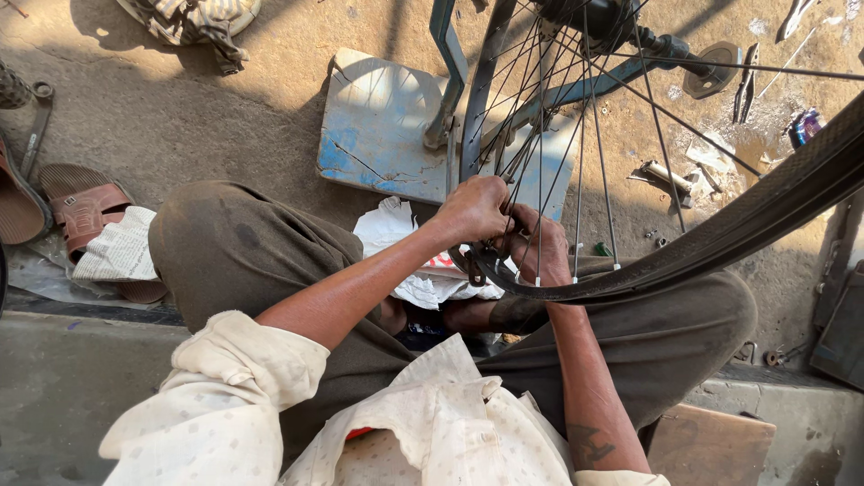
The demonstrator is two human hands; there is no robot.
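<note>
Dusty concrete ground, sunlit; seated person working a bicycle wheel between the knees.

Left hand (474,209): fingers curled tight over the wheel rim (486,90) at its lowest point, knuckles up. Right hand (540,247): closed around the same stretch of rim from the other side, just beside the left, partly hidden by spokes (598,153). Black tyre (765,211): hanging loose off the rim, sweeping right across the knee. Wheel held upright in a blue stand (450,67) on a worn blue board (378,126). Crumpled white paper (391,229) beneath the hands. Brown sandals (81,211) at left; scattered small tools (745,85) on the ground, upper right.
</note>
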